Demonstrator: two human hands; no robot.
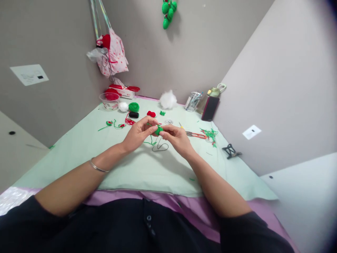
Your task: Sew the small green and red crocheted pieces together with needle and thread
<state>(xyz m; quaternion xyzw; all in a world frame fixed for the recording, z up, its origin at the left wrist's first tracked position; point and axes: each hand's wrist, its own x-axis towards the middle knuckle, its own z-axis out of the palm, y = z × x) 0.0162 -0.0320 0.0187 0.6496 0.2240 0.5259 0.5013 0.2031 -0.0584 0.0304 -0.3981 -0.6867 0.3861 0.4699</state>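
A small green crocheted piece (158,130) is held between both hands above the middle of the table. My left hand (140,133) pinches it from the left, thumb and fingers together. From the right, my right hand (177,138) grips it with thumb and forefinger. A dark thread (160,150) loops down below the piece, and a green yarn tail (150,142) hangs beside it. Behind my left hand lies red yarn (129,121). Orange-handled scissors (198,135) lie to the right of my right hand.
Toward the back stand a clear tub (110,104), a green yarn ball (133,107), white stuffing (168,99), a cup of tools (193,102) and a phone (210,109) against a bottle. Green yarn scraps (210,135) and a black stand (231,151) are at the right.
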